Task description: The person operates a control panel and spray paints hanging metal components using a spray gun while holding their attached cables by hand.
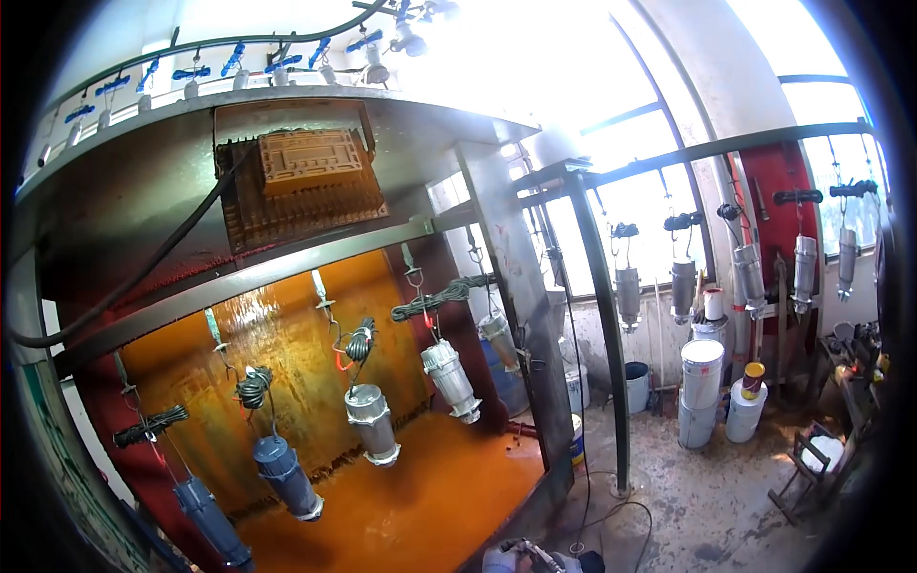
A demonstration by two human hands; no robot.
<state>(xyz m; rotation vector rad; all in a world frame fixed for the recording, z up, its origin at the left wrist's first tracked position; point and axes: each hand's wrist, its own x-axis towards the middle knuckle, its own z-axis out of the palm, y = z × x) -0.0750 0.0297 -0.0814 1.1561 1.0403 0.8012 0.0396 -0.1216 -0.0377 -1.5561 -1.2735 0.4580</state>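
Observation:
At the lower edge, a small cut-off patch with grey-blue and dark parts looks like my right hand (pixel 521 556); its fingers and anything in them cannot be made out. My left hand is out of view. Above and to the left, cylindrical pump motors hang from hooks in a spray booth, each with a bundled black cable. Two are blue-grey, a left motor (pixel 212 520) and its neighbour (pixel 287 477). A bare silver motor (pixel 373 425) and another silver motor (pixel 452 382) hang farther right. None of them is touched by a hand.
Orange paint coats the booth floor (pixel 382 520) and back wall. A metal post (pixel 597 334) stands right of the booth, and a thin hose (pixel 585 497) trails down to the floor. Behind are white buckets (pixel 702 392), a dark-filled bucket (pixel 637 387) and more hanging motors (pixel 682 286).

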